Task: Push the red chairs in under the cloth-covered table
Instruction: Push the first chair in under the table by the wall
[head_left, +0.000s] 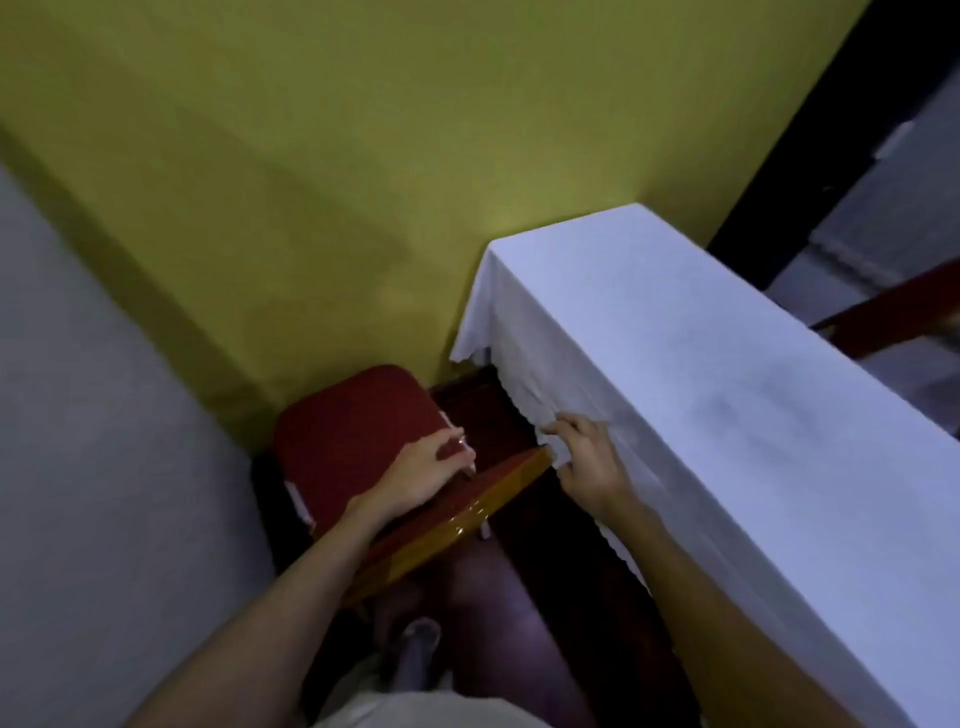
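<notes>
While left hand (426, 467) grips the red chair (353, 441) backrest top, right hand (587, 462) pinches the white tablecloth (701, 374) hem at table's near edge, chair just left of it

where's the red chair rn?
Head view, lower left of centre: the red chair stands in the corner by the yellow wall, left of the cloth-covered table, with the left hand on it.
</notes>
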